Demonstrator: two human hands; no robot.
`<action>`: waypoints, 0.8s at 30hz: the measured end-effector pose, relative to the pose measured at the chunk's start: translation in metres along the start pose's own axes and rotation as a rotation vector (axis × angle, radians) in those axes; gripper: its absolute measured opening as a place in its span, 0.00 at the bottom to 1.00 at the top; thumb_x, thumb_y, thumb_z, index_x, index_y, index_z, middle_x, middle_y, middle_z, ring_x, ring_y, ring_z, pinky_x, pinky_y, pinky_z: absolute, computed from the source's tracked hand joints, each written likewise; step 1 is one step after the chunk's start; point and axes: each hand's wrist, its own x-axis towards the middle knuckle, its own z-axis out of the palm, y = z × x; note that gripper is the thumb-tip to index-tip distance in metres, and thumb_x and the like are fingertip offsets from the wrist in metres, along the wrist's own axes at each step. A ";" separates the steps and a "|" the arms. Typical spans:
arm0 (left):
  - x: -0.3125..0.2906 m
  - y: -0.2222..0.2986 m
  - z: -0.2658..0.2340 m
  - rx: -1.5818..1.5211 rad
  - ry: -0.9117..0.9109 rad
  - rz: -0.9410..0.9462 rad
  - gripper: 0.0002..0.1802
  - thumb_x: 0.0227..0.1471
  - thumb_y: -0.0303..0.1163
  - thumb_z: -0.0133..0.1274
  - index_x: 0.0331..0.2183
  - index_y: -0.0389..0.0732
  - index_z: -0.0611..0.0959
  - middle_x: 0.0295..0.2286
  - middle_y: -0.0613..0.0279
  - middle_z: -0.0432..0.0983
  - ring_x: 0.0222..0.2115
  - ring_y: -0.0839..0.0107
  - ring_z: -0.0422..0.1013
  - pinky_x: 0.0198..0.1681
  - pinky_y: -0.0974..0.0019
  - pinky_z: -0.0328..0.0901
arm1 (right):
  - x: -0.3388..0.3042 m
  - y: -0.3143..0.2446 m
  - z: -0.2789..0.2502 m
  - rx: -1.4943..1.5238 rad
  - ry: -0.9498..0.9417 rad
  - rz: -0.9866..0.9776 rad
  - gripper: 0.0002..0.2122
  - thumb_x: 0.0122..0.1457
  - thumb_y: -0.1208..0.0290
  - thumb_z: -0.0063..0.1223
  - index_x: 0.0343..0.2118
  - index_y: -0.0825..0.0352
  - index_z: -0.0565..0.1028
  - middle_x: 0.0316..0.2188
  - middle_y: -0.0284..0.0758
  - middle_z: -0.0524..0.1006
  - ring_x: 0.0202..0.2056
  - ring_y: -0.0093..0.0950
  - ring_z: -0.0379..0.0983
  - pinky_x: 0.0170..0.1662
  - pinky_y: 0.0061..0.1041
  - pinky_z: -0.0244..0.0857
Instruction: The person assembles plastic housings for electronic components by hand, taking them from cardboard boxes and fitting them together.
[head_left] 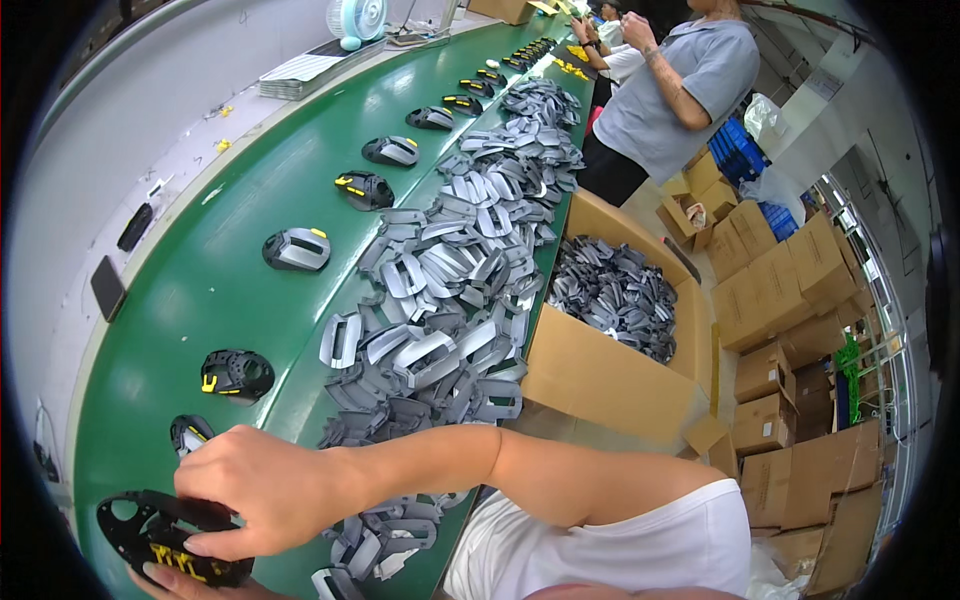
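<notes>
At the lower left, my left hand [190,586] grips a black plastic mouse housing [122,522] with yellow parts from below, its thumb at the near edge. Bent over the same housing, my right hand [265,490] pinches its side, and the fingertips are partly hidden behind it. Just beyond my right hand lies a grey-and-black mouse body [190,433], partly covered by the hand. Farther up stands a black mouse housing with yellow side buttons [238,374]. Under and beside my right forearm spreads a heap of grey plastic mouse shells [430,360].
A line of mouse bodies [297,249] runs along the green conveyor belt [200,300]. At right, an open cardboard box [610,370] is full of grey shells. A person [680,100] stands beyond it. A phone [107,288] and small fan [357,18] sit on the left ledge.
</notes>
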 end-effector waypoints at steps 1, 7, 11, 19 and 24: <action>-0.001 0.004 0.002 -0.133 0.000 -0.032 0.26 0.58 0.40 0.39 0.49 0.27 0.67 0.45 0.44 0.65 0.43 0.61 0.67 0.43 0.64 0.65 | 0.000 0.000 -0.001 -0.002 -0.005 0.005 0.13 0.44 0.65 0.56 0.17 0.71 0.67 0.14 0.39 0.67 0.20 0.39 0.66 0.22 0.33 0.59; -0.016 0.013 0.008 -0.416 0.036 -0.260 0.29 0.57 0.43 0.40 0.50 0.28 0.65 0.46 0.44 0.64 0.44 0.58 0.66 0.45 0.63 0.65 | -0.001 -0.006 -0.004 0.084 -0.045 0.017 0.16 0.44 0.63 0.55 0.14 0.70 0.66 0.11 0.37 0.66 0.15 0.36 0.64 0.18 0.29 0.55; -0.013 -0.008 0.003 -0.436 -0.010 -0.256 0.31 0.55 0.46 0.42 0.51 0.29 0.65 0.47 0.45 0.64 0.44 0.56 0.67 0.46 0.59 0.66 | -0.001 0.001 -0.004 0.153 0.006 0.061 0.17 0.44 0.62 0.56 0.12 0.69 0.65 0.09 0.36 0.64 0.12 0.34 0.63 0.16 0.28 0.53; -0.019 -0.045 -0.019 0.019 -0.115 0.258 0.24 0.57 0.37 0.41 0.54 0.41 0.64 0.48 0.43 0.62 0.45 0.54 0.66 0.47 0.58 0.65 | -0.002 -0.010 -0.010 0.178 -0.025 0.087 0.19 0.45 0.62 0.56 0.09 0.69 0.64 0.06 0.35 0.63 0.09 0.32 0.61 0.14 0.27 0.50; -0.011 -0.010 0.009 -0.216 -0.085 -0.228 0.33 0.58 0.50 0.35 0.50 0.28 0.65 0.44 0.49 0.66 0.45 0.63 0.65 0.45 0.67 0.64 | 0.001 0.006 -0.013 0.025 0.001 0.075 0.17 0.43 0.62 0.58 0.11 0.68 0.65 0.08 0.34 0.64 0.13 0.32 0.63 0.17 0.28 0.54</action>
